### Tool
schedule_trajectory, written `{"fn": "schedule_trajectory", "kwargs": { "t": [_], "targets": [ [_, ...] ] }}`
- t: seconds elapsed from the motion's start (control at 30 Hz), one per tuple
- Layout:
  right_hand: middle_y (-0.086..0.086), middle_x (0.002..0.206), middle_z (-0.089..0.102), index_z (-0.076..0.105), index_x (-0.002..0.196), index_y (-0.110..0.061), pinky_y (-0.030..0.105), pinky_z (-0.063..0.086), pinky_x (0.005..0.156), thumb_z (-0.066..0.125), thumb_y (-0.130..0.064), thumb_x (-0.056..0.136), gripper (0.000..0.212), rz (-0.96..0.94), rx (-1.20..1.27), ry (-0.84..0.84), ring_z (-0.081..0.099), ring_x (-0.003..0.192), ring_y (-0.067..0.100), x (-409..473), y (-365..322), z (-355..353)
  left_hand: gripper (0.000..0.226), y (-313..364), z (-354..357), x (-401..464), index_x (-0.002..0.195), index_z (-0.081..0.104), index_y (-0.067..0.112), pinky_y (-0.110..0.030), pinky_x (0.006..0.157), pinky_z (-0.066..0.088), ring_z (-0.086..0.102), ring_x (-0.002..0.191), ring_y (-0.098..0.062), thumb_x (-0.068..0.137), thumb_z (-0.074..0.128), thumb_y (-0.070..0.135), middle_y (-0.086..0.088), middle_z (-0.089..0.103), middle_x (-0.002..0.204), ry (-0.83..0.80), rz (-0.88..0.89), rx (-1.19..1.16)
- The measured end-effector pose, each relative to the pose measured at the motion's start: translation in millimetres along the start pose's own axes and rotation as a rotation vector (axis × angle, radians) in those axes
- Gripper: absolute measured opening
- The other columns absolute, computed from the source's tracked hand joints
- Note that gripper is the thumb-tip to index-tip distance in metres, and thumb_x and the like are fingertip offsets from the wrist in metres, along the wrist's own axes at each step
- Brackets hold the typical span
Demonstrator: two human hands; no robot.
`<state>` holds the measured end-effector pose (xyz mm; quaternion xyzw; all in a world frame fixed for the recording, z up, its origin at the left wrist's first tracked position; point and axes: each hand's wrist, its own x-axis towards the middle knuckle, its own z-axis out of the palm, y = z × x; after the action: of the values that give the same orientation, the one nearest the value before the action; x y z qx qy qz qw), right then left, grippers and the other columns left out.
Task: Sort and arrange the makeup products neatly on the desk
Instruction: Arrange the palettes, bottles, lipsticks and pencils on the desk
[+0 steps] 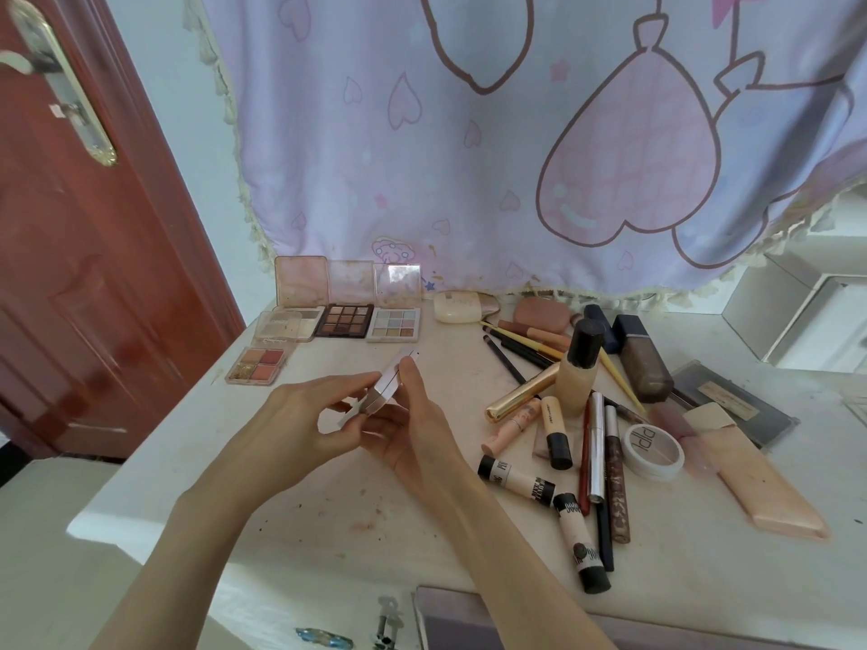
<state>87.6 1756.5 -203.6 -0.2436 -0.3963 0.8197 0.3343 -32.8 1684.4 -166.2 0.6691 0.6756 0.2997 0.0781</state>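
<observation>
From my head camera, both my hands hold a slim pale compact above the white desk, clear of its surface. My left hand pinches its near corner with curled fingers, and my right hand cradles it from the other side, thumb up along its edge. At the back left, three open eyeshadow palettes stand in a row: a pink one, a brown one and a pastel one. In front of them lie a clear-lidded palette and a four-pan palette. To my right lies a loose heap: a foundation bottle standing upright, a gold tube, pencils, concealer tubes and a round white compact.
</observation>
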Motion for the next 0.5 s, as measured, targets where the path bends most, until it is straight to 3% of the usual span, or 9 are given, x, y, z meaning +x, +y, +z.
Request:
{"fn": "schedule_trajectory", "kwargs": {
  "t": [0.1, 0.27, 0.5],
  "targets": [
    [0.009, 0.08, 0.073, 0.068, 0.086, -0.008, 0.032, 0.054, 0.075, 0.04, -0.047, 0.093, 0.049, -0.006, 0.002, -0.007, 0.071, 0.08, 0.021, -0.4, -1.0, 1.2, 0.05, -1.3, -1.2, 0.8, 0.123, 0.055, 0.035, -0.014, 0.084, 0.047, 0.061, 0.093, 0.0, 0.08, 0.066, 0.01, 0.015, 0.066, 0.108, -0.001, 0.026, -0.003],
    [0.009, 0.08, 0.073, 0.069, 0.084, -0.008, 0.033, 0.053, 0.076, 0.04, -0.047, 0.094, 0.049, -0.018, -0.014, 0.0, 0.07, 0.081, 0.021, 0.9, 0.9, 1.0, 0.05, -4.8, -1.1, 1.5, 0.121, 0.057, 0.033, -0.003, 0.08, 0.042, 0.059, 0.092, 0.006, 0.079, 0.067, 0.009, 0.018, 0.065, 0.106, 0.007, 0.043, -0.023],
    [0.014, 0.077, 0.07, 0.071, 0.075, -0.01, 0.035, 0.052, 0.075, 0.041, -0.047, 0.094, 0.051, 0.001, 0.061, 0.012, 0.067, 0.073, 0.023, 3.9, 2.8, -0.8, 0.046, -7.0, 8.8, 2.0, 0.126, 0.055, 0.03, -0.003, 0.08, 0.039, 0.057, 0.092, 0.003, 0.083, 0.066, 0.017, 0.018, 0.06, 0.115, 0.034, 0.067, 0.005]
  ]
}}
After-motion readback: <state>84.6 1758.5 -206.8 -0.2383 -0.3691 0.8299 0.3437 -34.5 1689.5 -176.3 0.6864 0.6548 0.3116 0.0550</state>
